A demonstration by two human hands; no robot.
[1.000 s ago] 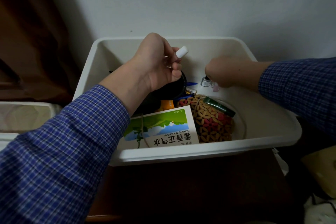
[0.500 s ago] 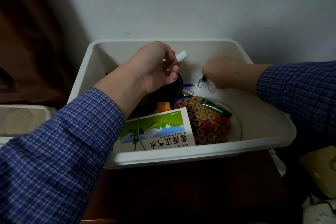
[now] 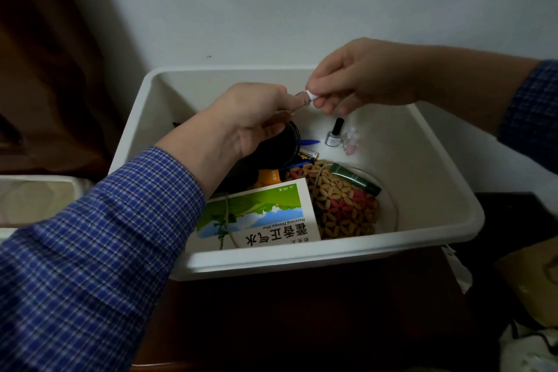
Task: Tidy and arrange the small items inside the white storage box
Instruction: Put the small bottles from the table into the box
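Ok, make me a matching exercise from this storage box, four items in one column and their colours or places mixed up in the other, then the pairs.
Things:
1. tube
2. medicine carton
3. black-capped bottle
4. white-capped vial

Descriptions:
A. pinched between both hands above the box
B. dark green, lying on the patterned pouch
C. standing upright on the box floor
D. green and blue landscape print, near the front wall

Pairs: 1-B, 2-D, 3-C, 4-A

The small bottle (image 3: 303, 99) is mostly covered by both hands' fingers; its contents cannot be told. The black round thing (image 3: 279, 148) is half hidden under the left hand (image 3: 250, 118).
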